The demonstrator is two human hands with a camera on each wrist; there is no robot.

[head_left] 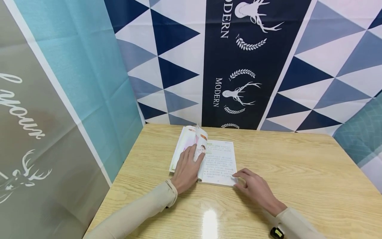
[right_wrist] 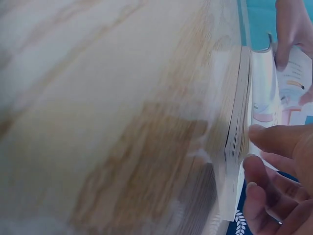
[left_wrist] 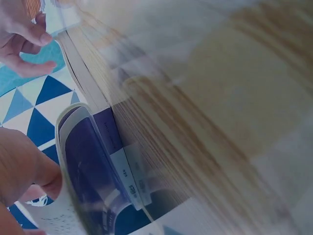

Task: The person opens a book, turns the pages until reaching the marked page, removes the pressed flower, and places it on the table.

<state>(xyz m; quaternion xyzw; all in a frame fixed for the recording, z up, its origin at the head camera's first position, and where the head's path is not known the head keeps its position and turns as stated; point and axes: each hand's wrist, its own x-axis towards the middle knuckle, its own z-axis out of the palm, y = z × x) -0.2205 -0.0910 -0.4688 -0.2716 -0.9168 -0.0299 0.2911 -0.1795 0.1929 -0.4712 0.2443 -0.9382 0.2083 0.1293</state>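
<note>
A book (head_left: 219, 162) lies spread on the wooden table, with printed text on its right page. Over its left half is my left hand (head_left: 187, 167), its thumb and fingers gripping a curled bunch of pages (head_left: 200, 141) that shows a small colour picture. The left wrist view shows that hand (left_wrist: 29, 169) beside the bent pages and the purple cover (left_wrist: 105, 127). My right hand (head_left: 256, 187) is at the lower right corner of the book, fingers loosely bent. In the right wrist view its thumb and fingertips (right_wrist: 254, 132) are at the page edges; contact is hard to tell.
The wooden table (head_left: 298, 166) extends well to the right of the book. Behind it hangs a patterned cloth (head_left: 176, 66) with triangles and deer heads, and a blue and grey cloth (head_left: 80, 66) borders the left side. A dark device (head_left: 277, 233) is on the right wrist.
</note>
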